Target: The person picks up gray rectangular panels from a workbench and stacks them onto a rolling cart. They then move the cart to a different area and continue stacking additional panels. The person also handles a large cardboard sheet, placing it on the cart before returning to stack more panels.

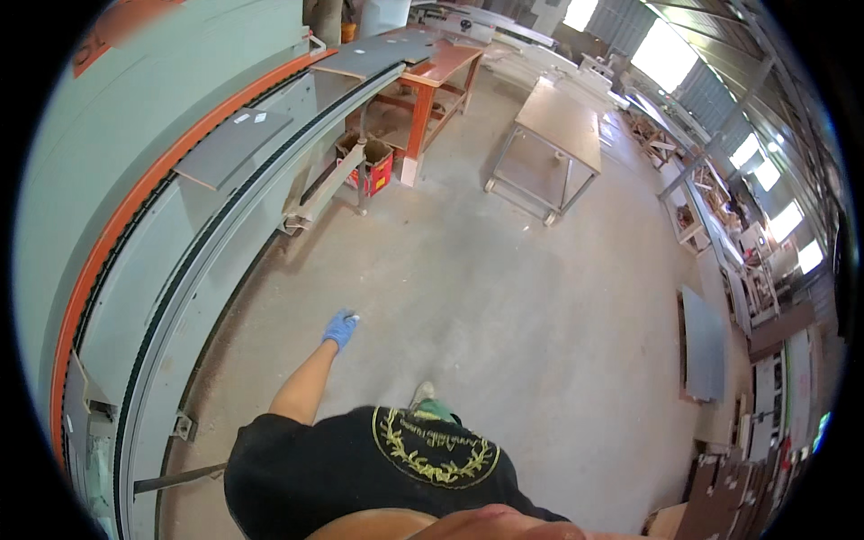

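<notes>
My left hand (340,330), in a blue glove, hangs low over the concrete floor at the end of my outstretched forearm. Its fingers look curled, and a small white spot shows at them; what it is, I cannot make out. To the left of it runs a long grey machine with a curved-looking conveyor rail (183,279) and an orange edge strip. A grey panel (236,144) with small white labels lies across that machine. Farther along rests another grey panel (373,56). My right hand is out of sight.
A wheeled table (558,117) with a wooden top stands ahead. Beyond the conveyor are an orange-red workbench (445,67) and a red carton (380,171). Panels (702,346) lean or lie along the right side, near stacked dark boards (715,495).
</notes>
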The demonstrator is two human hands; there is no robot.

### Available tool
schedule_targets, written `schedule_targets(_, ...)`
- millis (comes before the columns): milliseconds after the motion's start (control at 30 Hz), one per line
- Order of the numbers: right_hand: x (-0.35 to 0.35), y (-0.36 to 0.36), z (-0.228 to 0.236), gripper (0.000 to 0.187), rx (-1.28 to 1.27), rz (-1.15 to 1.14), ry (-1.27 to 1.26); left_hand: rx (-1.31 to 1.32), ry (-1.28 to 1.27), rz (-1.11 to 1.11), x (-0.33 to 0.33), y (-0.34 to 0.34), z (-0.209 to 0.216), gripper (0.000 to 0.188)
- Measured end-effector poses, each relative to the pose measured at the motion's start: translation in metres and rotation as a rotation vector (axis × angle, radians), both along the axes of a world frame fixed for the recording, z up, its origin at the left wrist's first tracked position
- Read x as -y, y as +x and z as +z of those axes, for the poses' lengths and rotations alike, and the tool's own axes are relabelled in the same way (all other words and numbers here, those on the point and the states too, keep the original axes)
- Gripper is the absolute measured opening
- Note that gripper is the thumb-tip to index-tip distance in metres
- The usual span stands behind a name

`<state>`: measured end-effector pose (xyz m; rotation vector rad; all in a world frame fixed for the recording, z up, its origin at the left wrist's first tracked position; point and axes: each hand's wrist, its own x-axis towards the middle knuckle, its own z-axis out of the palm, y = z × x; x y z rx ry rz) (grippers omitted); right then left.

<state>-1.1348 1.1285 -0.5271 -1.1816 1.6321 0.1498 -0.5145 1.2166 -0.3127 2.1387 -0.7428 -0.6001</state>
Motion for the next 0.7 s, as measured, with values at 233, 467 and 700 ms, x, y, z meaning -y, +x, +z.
schedule_targets(233,0.349,0.255,0.177,0.034,0.242,0.163,-0.271,-0.173,0.628,-0.168,0.062,0.019,-0.089,0.036)
schedule_targets(467,0.598,0.453,0.179,0.033,0.548,0.143,-0.412,-0.227,0.72,-0.035,0.245,0.192,-0.099,0.046)
schedule_targets(700,0.759,0.463,0.218,0.034,0.369,-0.12,-0.076,-0.608,-0.265,0.44,0.696,0.34,0.087,0.033)
